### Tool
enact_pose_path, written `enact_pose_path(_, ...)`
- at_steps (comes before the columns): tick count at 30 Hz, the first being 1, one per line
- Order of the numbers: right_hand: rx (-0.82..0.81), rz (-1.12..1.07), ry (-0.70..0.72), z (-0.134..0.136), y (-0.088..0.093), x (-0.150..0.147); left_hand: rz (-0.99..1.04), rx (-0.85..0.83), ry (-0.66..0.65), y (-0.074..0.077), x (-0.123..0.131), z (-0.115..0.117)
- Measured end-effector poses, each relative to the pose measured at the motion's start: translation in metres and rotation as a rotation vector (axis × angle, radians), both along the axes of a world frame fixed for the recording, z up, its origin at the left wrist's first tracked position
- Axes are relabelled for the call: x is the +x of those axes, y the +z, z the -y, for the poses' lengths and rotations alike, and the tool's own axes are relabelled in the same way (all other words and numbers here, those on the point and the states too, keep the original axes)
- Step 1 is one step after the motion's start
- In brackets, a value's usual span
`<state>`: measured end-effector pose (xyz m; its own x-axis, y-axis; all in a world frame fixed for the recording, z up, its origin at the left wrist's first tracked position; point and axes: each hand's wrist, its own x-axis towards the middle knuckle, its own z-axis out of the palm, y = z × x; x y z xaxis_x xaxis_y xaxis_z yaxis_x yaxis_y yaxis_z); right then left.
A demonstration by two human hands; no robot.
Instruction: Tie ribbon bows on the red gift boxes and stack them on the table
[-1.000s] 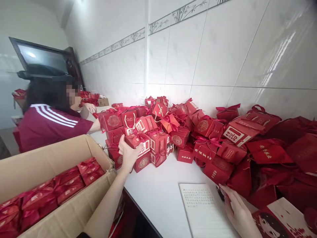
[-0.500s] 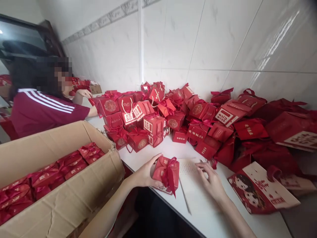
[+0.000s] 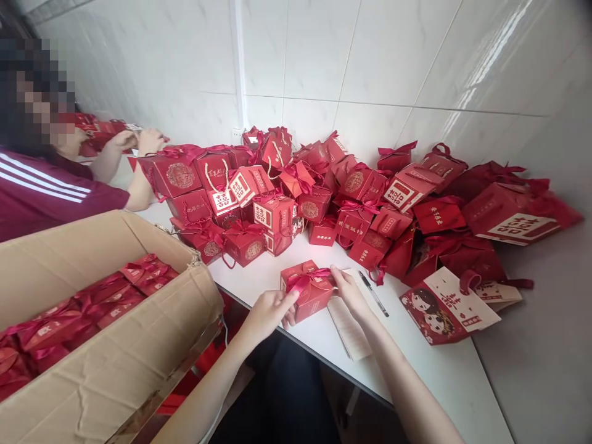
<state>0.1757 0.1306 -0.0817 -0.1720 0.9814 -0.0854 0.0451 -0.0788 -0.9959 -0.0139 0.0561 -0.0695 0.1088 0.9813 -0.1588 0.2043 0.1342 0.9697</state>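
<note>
A small red gift box with a red ribbon bow rests on the white table near its front edge. My left hand grips the box's left side, fingers curled round the ribbon. On the box's right side, my right hand pinches the ribbon. Under my right wrist lies a white lined notebook with a black pen beside it.
A big heap of red gift boxes and bags fills the table's back against the tiled wall. An open cardboard carton with several red boxes inside stands at my left. A person in a maroon striped shirt works at the far left.
My left hand took a box from the heap and brought it to the table's front edge. My right hand left the notebook and closed on the box's ribbon.
</note>
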Motion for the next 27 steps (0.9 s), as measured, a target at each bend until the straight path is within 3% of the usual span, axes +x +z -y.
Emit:
enact_pose_path(4,-0.032,-0.077,-0.002,0.002,0.004,-0.007,0.2,0.034,0.043,-0.004,-0.002,-0.005)
enact_pose_path(9,-0.128,-0.188,-0.002,0.008,0.006,0.0,0.263,0.091,0.092,-0.006,-0.012,-0.008)
enact_pose_path(15,0.05,-0.029,0.069,0.018,0.009,0.002,0.284,0.105,0.101,-0.008,-0.01,-0.01)
enact_pose_path(22,0.025,-0.259,0.088,0.018,0.0,0.003,0.367,0.135,0.148,-0.012,-0.017,-0.014)
enact_pose_path(27,-0.023,-0.39,0.031,0.015,0.0,0.019,0.488,0.16,0.376,-0.008,-0.039,-0.018)
